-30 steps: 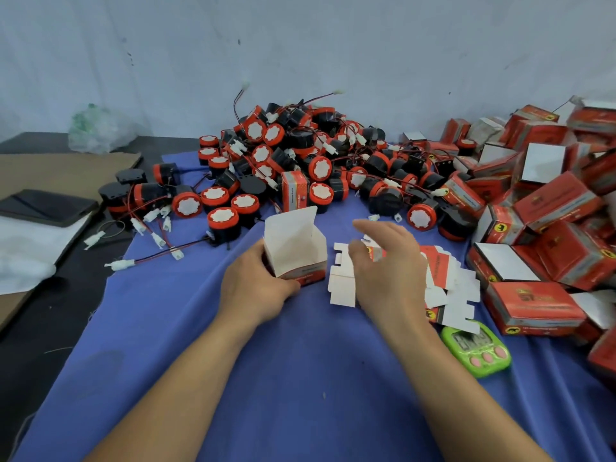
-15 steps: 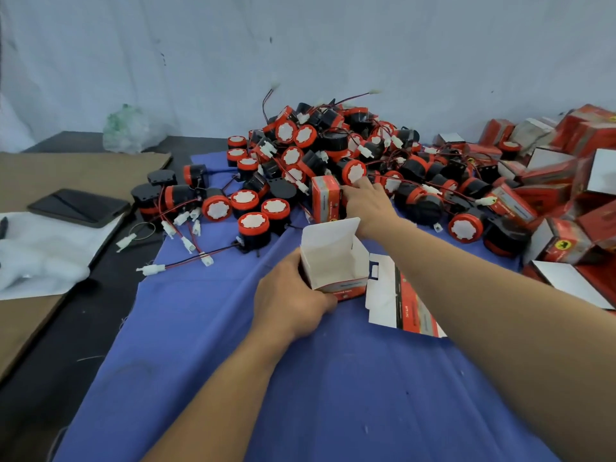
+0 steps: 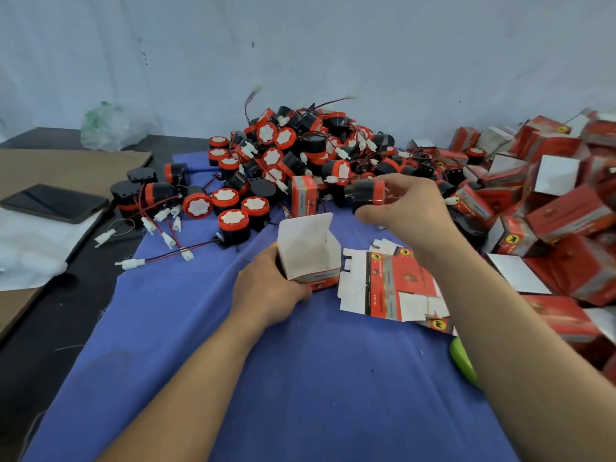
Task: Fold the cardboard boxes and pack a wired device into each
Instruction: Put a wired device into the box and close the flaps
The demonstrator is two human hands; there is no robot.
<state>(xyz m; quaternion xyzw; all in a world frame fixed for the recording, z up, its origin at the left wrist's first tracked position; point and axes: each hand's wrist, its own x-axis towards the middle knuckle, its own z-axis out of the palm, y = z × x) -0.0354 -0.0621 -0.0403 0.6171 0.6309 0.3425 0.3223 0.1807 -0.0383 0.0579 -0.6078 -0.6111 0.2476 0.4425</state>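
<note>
Closest to me, the blue cloth [image 3: 300,378] covers the counter [image 3: 50,345]. On it my left grip [image 3: 266,288] is wrapped round the lower left corner of the folded box [image 3: 308,251], which stands upright with its top flap raised and its mouth open. That carton is thin card, so I judge it light and easy to crush. Holding it low by the corner, as now, should keep the walls square. Just right of it lie the flat blanks [image 3: 390,285], fanned on the cloth, with a green gadget [image 3: 461,361] half hidden behind my right forearm. A little farther out, above and beyond the box mouth, my right grip [image 3: 410,211] pinches one wired device [image 3: 361,195] by its round sides, black body to the left, red cap toward the palm. It looks like hard plastic, rigid and smooth, and heavier than the carton, so the round barrel is the sound place to hold. I cannot trace its lead, and I expect a loose wire and plug to snag on the flap unless tucked in with it. Behind sits the heap of devices [image 3: 293,151], with closed red boxes [image 3: 550,201] stacked well to the right
</note>
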